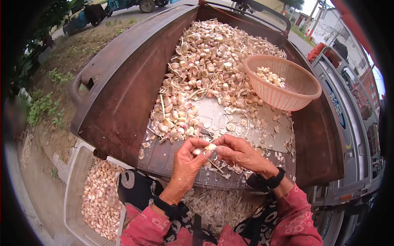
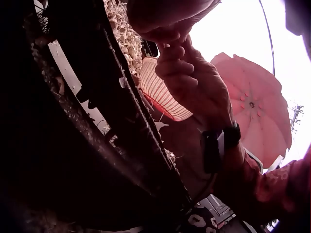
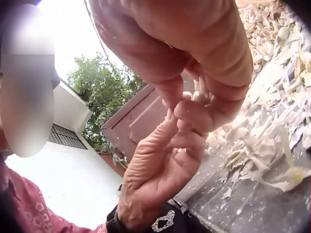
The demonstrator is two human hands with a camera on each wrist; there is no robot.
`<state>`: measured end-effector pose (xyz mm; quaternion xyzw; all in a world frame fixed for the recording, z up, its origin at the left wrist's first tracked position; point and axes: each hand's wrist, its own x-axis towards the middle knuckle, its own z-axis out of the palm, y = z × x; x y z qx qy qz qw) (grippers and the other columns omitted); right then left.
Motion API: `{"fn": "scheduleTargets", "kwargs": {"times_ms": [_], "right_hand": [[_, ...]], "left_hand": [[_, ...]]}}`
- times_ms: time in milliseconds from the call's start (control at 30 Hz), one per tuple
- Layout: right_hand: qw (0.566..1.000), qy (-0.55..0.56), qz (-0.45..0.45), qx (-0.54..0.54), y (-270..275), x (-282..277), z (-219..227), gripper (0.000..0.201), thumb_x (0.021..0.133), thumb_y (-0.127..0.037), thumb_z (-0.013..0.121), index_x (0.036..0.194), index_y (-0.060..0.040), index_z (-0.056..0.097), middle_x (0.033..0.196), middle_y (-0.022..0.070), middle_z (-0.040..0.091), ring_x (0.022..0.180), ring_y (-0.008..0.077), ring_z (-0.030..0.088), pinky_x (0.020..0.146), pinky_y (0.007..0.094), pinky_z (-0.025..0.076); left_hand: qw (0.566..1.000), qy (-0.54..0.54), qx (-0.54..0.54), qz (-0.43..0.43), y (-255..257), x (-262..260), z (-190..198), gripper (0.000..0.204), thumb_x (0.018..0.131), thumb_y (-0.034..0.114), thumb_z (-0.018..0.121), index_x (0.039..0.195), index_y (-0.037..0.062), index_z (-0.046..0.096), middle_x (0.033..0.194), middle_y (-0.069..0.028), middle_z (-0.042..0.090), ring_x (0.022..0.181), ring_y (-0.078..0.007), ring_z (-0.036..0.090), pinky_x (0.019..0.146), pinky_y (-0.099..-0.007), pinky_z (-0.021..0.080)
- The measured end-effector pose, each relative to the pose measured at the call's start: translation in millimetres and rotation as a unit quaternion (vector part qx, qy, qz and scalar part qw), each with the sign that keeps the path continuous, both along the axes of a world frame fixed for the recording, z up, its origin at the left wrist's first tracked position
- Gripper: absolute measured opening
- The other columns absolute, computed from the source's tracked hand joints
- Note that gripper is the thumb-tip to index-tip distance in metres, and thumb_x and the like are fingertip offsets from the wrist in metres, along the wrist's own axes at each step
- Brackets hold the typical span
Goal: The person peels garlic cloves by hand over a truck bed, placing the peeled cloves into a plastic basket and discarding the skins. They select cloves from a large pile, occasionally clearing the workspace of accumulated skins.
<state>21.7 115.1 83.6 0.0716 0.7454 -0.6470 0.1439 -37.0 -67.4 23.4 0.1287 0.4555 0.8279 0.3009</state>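
Garlic clove [image 1: 210, 146]: cream-coloured, smooth, above cart [image 1: 127, 90]. Left hand [image 1: 184, 166], fingers curled, holds it and white clove [image 1: 197, 151]; right hand [image 1: 244, 156] pinches its end. Counts: cloves in hand, two; basket [image 1: 271, 91], one; crate [image 1: 72, 184], one.

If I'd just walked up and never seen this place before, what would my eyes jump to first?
Probably the big heap of garlic cloves spread across the rusty-brown cart, with a pink basket of paler cloves on its right side. Then, near the cart's close edge, the left fingers and right fingers meeting at one pale clove.
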Motion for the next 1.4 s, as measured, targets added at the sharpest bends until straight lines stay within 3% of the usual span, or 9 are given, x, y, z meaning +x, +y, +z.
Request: {"fn": "scheduleTargets", "kwargs": {"times_ms": [167, 267, 500, 533, 600, 800, 1200, 1267, 1400], "right_hand": [[0.990, -0.007, -0.071, -0.120, 3, 2, -3, 0.025, 0.101, -0.031, 0.056, 0.104, -0.0058, 0.057, 0.081, -0.0020, 0.059, 0.064, 0.0035, 0.048, 0.053, 0.0199, 0.039], [0.972, 0.142, -0.170, 0.081, 57, -14, 53, 0.023, 0.100, -0.027, 0.057, 0.105, -0.0042, 0.059, 0.088, -0.0003, 0.060, 0.071, 0.0050, 0.052, 0.060, 0.0208, 0.043], [0.622, 0.415, -0.136, 0.650, 115, -71, 89, 0.027, 0.094, -0.015, 0.061, 0.118, -0.0018, 0.063, 0.106, 0.0131, 0.069, 0.091, 0.0228, 0.066, 0.079, 0.0336, 0.052], [0.815, 0.335, -0.149, 0.449, 86, -79, 73, 0.025, 0.095, -0.015, 0.060, 0.114, 0.0006, 0.065, 0.103, 0.0139, 0.069, 0.089, 0.0233, 0.066, 0.078, 0.0352, 0.053], [0.910, 0.246, -0.064, 0.329, 51, -102, 32, 0.024, 0.092, -0.017, 0.064, 0.105, 0.0032, 0.067, 0.092, 0.0182, 0.070, 0.083, 0.0257, 0.068, 0.073, 0.0371, 0.052], [0.857, 0.230, -0.003, 0.462, 22, -157, -61, 0.024, 0.086, -0.021, 0.068, 0.093, 0.0024, 0.066, 0.083, 0.0139, 0.067, 0.078, 0.0240, 0.065, 0.068, 0.0370, 0.050], [0.994, 0.033, 0.079, 0.067, 14, -118, -2, 0.026, 0.092, -0.026, 0.067, 0.102, -0.0023, 0.069, 0.090, 0.0035, 0.066, 0.082, 0.0097, 0.059, 0.066, 0.0273, 0.048], [0.902, 0.290, 0.011, 0.319, 16, -141, -27, 0.019, 0.089, -0.019, 0.067, 0.096, -0.0020, 0.070, 0.086, 0.0093, 0.066, 0.078, 0.0187, 0.063, 0.066, 0.0322, 0.049], [0.869, 0.290, 0.058, 0.396, 10, -174, -54, 0.017, 0.085, -0.008, 0.065, 0.101, -0.0026, 0.064, 0.091, 0.0145, 0.065, 0.086, 0.0290, 0.064, 0.074, 0.0380, 0.050]], "left_hand": [[1.000, 0.000, -0.011, 0.006, 0, 0, 9, 0.029, 0.091, 0.007, 0.067, 0.118, 0.0001, 0.060, 0.099, 0.0001, 0.062, 0.076, -0.0036, 0.052, 0.067, -0.0181, 0.043], [0.996, -0.071, 0.043, 0.033, -8, -5, 9, 0.028, 0.092, 0.006, 0.064, 0.119, 0.0001, 0.059, 0.100, -0.0011, 0.061, 0.075, -0.0046, 0.050, 0.066, -0.0188, 0.042], [0.968, -0.170, 0.110, 0.146, -15, -17, -2, 0.018, 0.094, 0.003, 0.058, 0.112, 0.0015, 0.060, 0.094, -0.0046, 0.061, 0.076, -0.0083, 0.053, 0.066, -0.0219, 0.043], [0.965, -0.181, 0.121, 0.147, -15, -19, -2, 0.018, 0.094, 0.003, 0.058, 0.112, 0.0017, 0.060, 0.094, -0.0046, 0.062, 0.076, -0.0084, 0.054, 0.066, -0.0218, 0.043], [0.966, -0.182, 0.113, 0.143, -15, -20, -3, 0.018, 0.094, 0.003, 0.058, 0.112, 0.0017, 0.060, 0.093, -0.0045, 0.062, 0.076, -0.0085, 0.054, 0.065, -0.0219, 0.043], [0.967, -0.195, 0.097, 0.129, -20, -29, -10, 0.019, 0.093, 0.002, 0.058, 0.112, 0.0017, 0.059, 0.093, -0.0045, 0.062, 0.075, -0.0087, 0.055, 0.065, -0.0222, 0.044], [0.955, -0.258, 0.118, 0.083, -14, -28, -4, 0.044, 0.104, 0.030, 0.043, 0.137, 0.0006, 0.045, 0.117, -0.0120, 0.059, 0.100, -0.0199, 0.062, 0.076, -0.0274, 0.051], [0.958, -0.239, 0.154, 0.037, -16, -31, -16, 0.044, 0.104, 0.026, 0.043, 0.137, -0.0027, 0.044, 0.120, -0.0139, 0.058, 0.102, -0.0210, 0.062, 0.077, -0.0279, 0.051], [0.954, -0.247, 0.167, 0.043, -19, -32, -4, 0.042, 0.104, 0.023, 0.043, 0.135, -0.0055, 0.044, 0.123, -0.0164, 0.058, 0.103, -0.0210, 0.062, 0.076, -0.0280, 0.051]]}}
